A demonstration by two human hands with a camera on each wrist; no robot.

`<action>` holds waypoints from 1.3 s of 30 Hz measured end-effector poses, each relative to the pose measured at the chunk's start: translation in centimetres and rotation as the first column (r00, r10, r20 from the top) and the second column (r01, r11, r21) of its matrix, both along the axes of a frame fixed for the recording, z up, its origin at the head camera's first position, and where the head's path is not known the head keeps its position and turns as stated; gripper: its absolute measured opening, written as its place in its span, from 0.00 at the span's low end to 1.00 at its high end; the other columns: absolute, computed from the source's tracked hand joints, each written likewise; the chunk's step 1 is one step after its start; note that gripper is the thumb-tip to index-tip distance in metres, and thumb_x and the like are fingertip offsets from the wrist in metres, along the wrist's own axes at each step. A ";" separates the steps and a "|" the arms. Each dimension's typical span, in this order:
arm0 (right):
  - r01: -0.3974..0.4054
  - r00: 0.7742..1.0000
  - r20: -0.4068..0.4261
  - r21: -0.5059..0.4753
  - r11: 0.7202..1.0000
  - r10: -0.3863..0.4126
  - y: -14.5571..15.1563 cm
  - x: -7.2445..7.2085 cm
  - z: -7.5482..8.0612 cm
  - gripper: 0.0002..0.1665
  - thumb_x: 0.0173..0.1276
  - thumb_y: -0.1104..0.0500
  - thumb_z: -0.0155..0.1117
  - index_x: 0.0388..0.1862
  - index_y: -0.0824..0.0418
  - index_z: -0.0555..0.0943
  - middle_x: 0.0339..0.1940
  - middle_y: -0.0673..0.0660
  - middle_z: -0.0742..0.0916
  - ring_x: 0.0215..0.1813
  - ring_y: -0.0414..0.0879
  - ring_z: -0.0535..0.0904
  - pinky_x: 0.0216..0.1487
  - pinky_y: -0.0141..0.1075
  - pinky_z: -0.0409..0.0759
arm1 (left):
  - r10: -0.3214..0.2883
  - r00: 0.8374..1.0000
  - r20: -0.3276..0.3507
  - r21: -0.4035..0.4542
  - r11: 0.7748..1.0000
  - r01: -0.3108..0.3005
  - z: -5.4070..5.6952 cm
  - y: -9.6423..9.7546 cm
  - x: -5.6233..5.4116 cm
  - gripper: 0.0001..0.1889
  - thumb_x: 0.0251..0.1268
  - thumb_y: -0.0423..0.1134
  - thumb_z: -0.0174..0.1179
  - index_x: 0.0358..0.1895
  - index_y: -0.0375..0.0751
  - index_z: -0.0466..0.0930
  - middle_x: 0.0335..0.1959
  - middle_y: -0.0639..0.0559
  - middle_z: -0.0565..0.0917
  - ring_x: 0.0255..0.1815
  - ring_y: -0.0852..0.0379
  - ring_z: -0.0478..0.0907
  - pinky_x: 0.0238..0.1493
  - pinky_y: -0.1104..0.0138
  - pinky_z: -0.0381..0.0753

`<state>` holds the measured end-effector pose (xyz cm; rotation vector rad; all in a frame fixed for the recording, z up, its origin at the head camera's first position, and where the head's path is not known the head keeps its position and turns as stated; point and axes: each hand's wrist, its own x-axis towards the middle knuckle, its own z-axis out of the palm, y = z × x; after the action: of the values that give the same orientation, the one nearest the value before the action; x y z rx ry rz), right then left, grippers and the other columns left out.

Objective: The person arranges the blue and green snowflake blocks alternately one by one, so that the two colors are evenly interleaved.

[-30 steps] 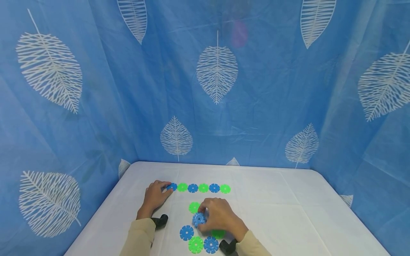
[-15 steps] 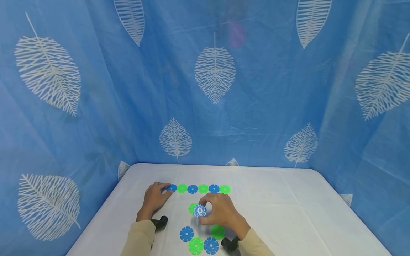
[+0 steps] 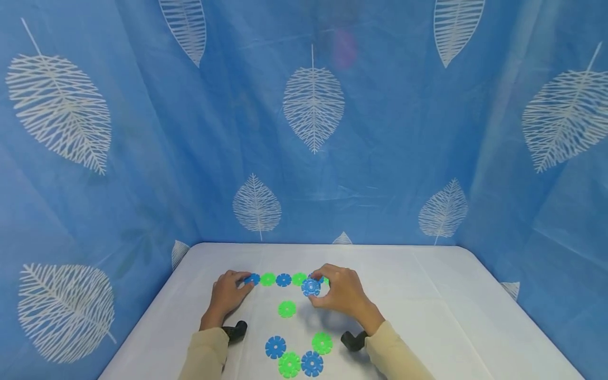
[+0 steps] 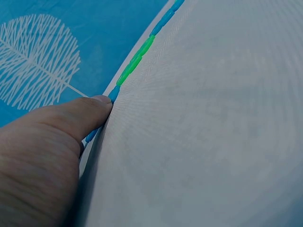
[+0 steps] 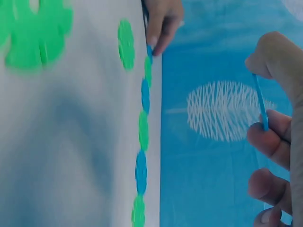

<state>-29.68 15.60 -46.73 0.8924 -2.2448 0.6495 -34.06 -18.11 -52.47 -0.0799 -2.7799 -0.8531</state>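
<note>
A row of notched plastic discs, blue and green in turn, lies along the white table. My left hand (image 3: 227, 295) pinches the blue disc (image 3: 255, 279) at the row's left end between thumb and finger; the left wrist view shows the thumb (image 4: 97, 106) against its edge. Raised above the table, my right hand (image 3: 345, 290) grips another blue disc (image 3: 311, 287) by opposite edges. In the right wrist view that held disc (image 5: 260, 101) appears edge-on between thumb and finger. The hand and disc partly hide the row's right end, including a green disc (image 3: 326, 282).
Nearer me lie loose discs: a single green disc (image 3: 287, 309), then a cluster of a blue disc (image 3: 275, 347), a green disc (image 3: 290, 364), a blue disc (image 3: 312, 363) and a green disc (image 3: 322, 343). A blue leaf-patterned curtain (image 3: 380, 158) surrounds the white table (image 3: 427, 316).
My right hand has lifted the blue disc from near the loose discs and carried it away from me and rightward, up to the row's right part. My left hand has stayed at the row's left end.
</note>
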 end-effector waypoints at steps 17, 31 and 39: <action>0.183 0.982 0.034 0.013 0.983 -0.184 5.4 -2.7 -0.4 0.23 0.45 0.41 0.81 0.38 0.48 0.86 0.32 0.44 0.86 0.23 0.31 0.68 0.23 0.26 0.67 | 0.002 1.000 -0.006 0.000 1.000 -0.002 0.3 0.1 0.0 0.20 0.65 0.51 0.67 0.58 0.51 0.84 0.55 0.44 0.82 0.60 0.43 0.76 0.63 0.43 0.70; 0.293 0.940 0.175 0.029 0.956 -0.293 7.6 -3.6 -1.3 0.23 0.45 0.43 0.81 0.39 0.50 0.87 0.34 0.48 0.87 0.31 0.44 0.81 0.29 0.31 0.74 | 0.008 1.000 0.020 0.024 1.000 -0.009 0.4 0.0 0.2 0.20 0.65 0.51 0.67 0.58 0.51 0.84 0.55 0.44 0.81 0.59 0.43 0.76 0.63 0.44 0.70; 0.351 0.871 0.318 0.130 0.927 -0.374 8.1 -4.0 -2.0 0.24 0.47 0.40 0.79 0.41 0.48 0.86 0.35 0.44 0.85 0.35 0.40 0.78 0.33 0.37 0.76 | 0.019 1.000 -0.015 0.012 1.000 -0.019 -0.1 0.1 0.0 0.20 0.64 0.51 0.67 0.57 0.51 0.85 0.54 0.44 0.82 0.58 0.43 0.76 0.61 0.45 0.71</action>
<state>-33.70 23.69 -48.77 0.3820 -2.6629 0.5844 -34.08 -18.03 -52.62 -0.0577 -2.7575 -0.8603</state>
